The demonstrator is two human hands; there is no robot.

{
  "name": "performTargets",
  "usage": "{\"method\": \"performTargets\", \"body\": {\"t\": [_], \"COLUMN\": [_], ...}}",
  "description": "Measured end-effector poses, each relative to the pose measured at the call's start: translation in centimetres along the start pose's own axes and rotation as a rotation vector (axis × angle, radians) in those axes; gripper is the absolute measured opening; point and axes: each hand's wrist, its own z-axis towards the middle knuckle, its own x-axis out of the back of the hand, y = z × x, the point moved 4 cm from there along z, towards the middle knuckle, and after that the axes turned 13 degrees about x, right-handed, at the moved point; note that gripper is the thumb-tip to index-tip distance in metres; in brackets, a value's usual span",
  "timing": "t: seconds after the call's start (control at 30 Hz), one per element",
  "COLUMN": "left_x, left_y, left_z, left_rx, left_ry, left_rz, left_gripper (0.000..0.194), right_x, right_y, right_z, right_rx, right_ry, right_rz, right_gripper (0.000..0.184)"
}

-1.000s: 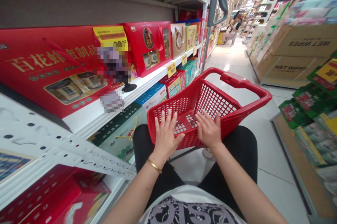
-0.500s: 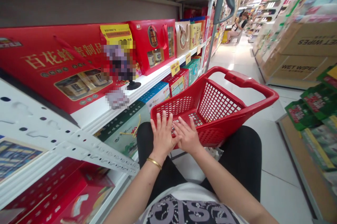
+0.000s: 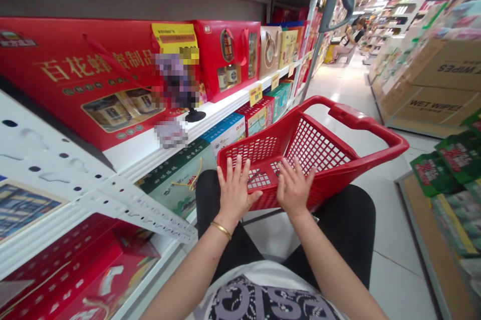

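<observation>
Well, my left hand (image 3: 235, 192), gold bangle (image 3: 221, 230) on its wrist, and my right hand (image 3: 295, 190) are both wide open, fingers spread flat against the red plastic shopping basket (image 3: 311, 147), gripping nothing. The basket sits tilted just above my black trousers (image 3: 349, 230), close beside the white metal shelf (image 3: 210, 122) stacked with red gift boxes (image 3: 93, 74). Empty as far as I can see, it should handle light and fairly stiff, though its thin mesh may flex under a hard squeeze. Its smooth plastic could slip from a flat palm, so I'd judge the long red handle (image 3: 361, 119) the surest place to take hold, with the thick upper rim (image 3: 255, 138) as a second choice
</observation>
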Motion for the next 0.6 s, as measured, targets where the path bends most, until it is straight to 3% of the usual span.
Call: {"method": "performTargets", "body": {"t": [0.1, 0.17, 0.27, 0.37, 0.43, 0.5, 0.6], "left_x": [-0.1, -0.2, -0.1, 0.0, 0.1, 0.1, 0.0], "left_y": [-0.1, -0.1, 0.0, 0.2, 0.2, 0.2, 0.2], "left_z": [-0.1, 0.0, 0.0, 0.1, 0.2, 0.2, 0.2], "left_rx": [-0.018, -0.023, -0.015, -0.006, 0.002, 0.010, -0.013], "left_ry": [0.000, 0.006, -0.003, -0.021, -0.027, -0.030, -0.034], "left_rz": [0.016, 0.018, 0.010, 0.005, 0.005, 0.006, 0.006], "left_gripper": [0.093, 0.093, 0.094, 0.093, 0.091, 0.090, 0.092], "right_x": [-1.8, -1.9, -0.5, 1.7, 2.2, 1.8, 0.3], "right_y": [-4.3, -4.4, -0.5, 4.4, 5.8, 4.9, 1.1], "right_z": [0.0, -0.1, -0.4, -0.7, -0.7, -0.6, -0.3], "right_rx": [0.189, 0.264, 0.211, 0.010, -0.073, -0.075, 0.033], "right_ry": [-0.098, -0.133, -0.102, 0.025, 0.076, 0.072, 0.013], "right_rz": [0.099, 0.077, -0.056, -0.182, -0.191, -0.127, 0.018], "right_gripper": [0.043, 0.044, 0.046, 0.041, 0.037, 0.038, 0.041]}}
